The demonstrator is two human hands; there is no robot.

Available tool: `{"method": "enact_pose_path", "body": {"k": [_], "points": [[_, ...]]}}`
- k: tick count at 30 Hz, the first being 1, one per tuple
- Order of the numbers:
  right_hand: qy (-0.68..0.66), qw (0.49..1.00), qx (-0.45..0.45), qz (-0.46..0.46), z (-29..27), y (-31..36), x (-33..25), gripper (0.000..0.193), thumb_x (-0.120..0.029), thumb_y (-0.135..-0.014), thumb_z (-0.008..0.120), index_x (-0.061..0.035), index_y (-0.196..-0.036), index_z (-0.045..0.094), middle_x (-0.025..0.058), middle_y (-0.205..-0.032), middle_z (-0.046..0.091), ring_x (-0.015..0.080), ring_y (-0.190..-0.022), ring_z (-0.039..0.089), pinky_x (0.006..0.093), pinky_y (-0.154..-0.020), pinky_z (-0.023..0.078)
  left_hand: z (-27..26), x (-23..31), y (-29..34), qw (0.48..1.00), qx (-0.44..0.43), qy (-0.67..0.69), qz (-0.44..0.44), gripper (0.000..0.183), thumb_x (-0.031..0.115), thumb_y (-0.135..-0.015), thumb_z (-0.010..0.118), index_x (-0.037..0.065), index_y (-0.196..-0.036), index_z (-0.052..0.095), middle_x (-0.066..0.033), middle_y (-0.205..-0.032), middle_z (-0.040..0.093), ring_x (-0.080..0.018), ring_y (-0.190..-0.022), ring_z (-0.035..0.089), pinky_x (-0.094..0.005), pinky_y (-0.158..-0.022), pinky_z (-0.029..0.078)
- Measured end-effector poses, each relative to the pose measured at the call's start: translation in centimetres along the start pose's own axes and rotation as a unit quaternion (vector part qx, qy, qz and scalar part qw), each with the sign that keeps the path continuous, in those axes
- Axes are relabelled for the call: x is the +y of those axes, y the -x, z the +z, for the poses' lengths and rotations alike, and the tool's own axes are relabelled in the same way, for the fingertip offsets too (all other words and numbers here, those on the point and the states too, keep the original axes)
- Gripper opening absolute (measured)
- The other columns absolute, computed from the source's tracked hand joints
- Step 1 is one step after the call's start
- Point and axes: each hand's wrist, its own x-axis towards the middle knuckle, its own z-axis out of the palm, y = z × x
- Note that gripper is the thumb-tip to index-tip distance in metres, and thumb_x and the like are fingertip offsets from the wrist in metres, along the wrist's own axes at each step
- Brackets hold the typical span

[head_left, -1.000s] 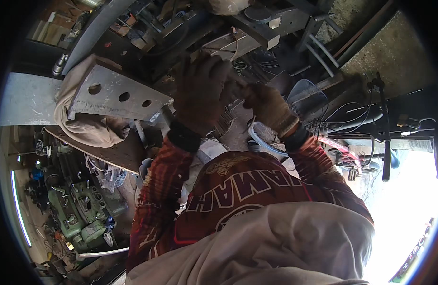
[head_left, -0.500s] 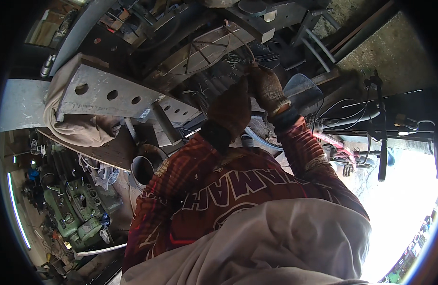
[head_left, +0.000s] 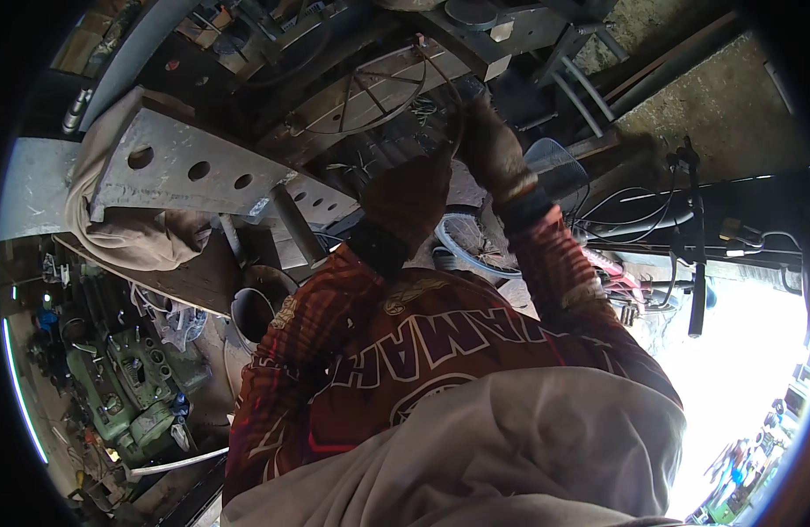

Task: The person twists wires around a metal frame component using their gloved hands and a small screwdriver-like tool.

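Brown knitted gloves cover both of my hands, which are raised in front of me. My left hand point(head_left: 408, 197) is closed, its fingertips at the lower end of a thin curved rod point(head_left: 460, 112). That rod bows upward toward a round, spoked wire frame point(head_left: 370, 126). Just right of the rod is my right hand point(head_left: 493, 151), higher than the left and slightly apart from it. Shadow hides its fingers, so whether it grips the rod does not show.
On the left a thick grey plate with round holes point(head_left: 172, 180) juts out, a beige cloth point(head_left: 128, 239) draped round its end. A blue-rimmed wheel point(head_left: 475, 246) lies below my hands. Cables point(head_left: 629, 220) hang at right; a green machine point(head_left: 102, 391) stands lower left.
My hands have drawn apart. The left has shifted a little left and down, the right slightly up, and more of the curved rod shows between them. The view has shifted slightly.
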Motion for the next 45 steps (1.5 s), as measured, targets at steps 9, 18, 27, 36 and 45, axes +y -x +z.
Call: {"method": "enact_pose_path", "body": {"k": [9, 18, 27, 36, 45], "points": [[-0.493, 0.856, 0.045, 0.150, 5.4, -4.0, -1.8, 0.037, -0.043, -0.096, 0.057, -0.0111, -0.113, 0.064, 0.0086, -0.099, 0.064, 0.0319, -0.096, 0.062, 0.0452, -0.087, 0.051, -1.3, -5.5, -0.1, 0.986, 0.002, -0.102, 0.133, 0.048, 0.022, -0.095, 0.060, 0.023, -0.143, 0.056, -0.0038, -0.088, 0.070, -0.0245, -0.080, 0.070, -0.0413, -0.064, 0.055], [-0.622, 0.756, -0.026, 0.201, 8.2, -5.9, -0.2, 0.040, -0.050, -0.101, 0.046, -0.0171, -0.114, 0.065, 0.0040, -0.094, 0.063, 0.0269, -0.092, 0.060, 0.0434, -0.086, 0.048, -2.7, -9.7, 0.5, 0.982, 0.055, -0.080, 0.161, 0.035, 0.025, -0.097, 0.059, 0.019, -0.132, 0.063, -0.0044, -0.106, 0.072, -0.0249, -0.087, 0.070, -0.0413, -0.073, 0.056], [-0.532, 0.819, 0.097, 0.191, 9.0, -7.0, -2.5, 0.055, -0.061, -0.100, 0.044, -0.0101, -0.110, 0.062, 0.0030, -0.081, 0.058, 0.0231, -0.079, 0.056, 0.0414, -0.072, 0.049, -3.6, -6.9, -1.5, 0.975, 0.071, -0.201, 0.068, 0.030, 0.023, -0.094, 0.061, 0.018, -0.123, 0.062, -0.0042, -0.086, 0.067, -0.0237, -0.079, 0.068, -0.0404, -0.067, 0.053], [-0.570, 0.790, -0.069, 0.215, 6.4, -8.3, 0.1, 0.042, -0.043, -0.094, 0.065, -0.0082, -0.118, 0.060, 0.0078, -0.100, 0.067, 0.0260, -0.071, 0.063, 0.0489, -0.068, 0.055, 0.5, -6.2, -3.7, 0.981, 0.087, -0.169, 0.028, 0.045, 0.019, -0.093, 0.059, 0.021, -0.138, 0.054, -0.0053, -0.088, 0.068, -0.0221, -0.073, 0.070, -0.0398, -0.060, 0.056], [-0.637, 0.751, -0.105, 0.136, 6.1, -5.5, 0.5, 0.029, -0.024, -0.100, 0.060, -0.0072, -0.123, 0.059, 0.0094, -0.110, 0.067, 0.0278, -0.093, 0.067, 0.0471, -0.087, 0.056, -0.6, -7.5, -4.4, 0.970, 0.153, -0.151, 0.116, 0.047, 0.026, -0.094, 0.060, 0.022, -0.140, 0.053, -0.0035, -0.076, 0.062, -0.0201, -0.060, 0.065, -0.0370, -0.050, 0.052]]}}
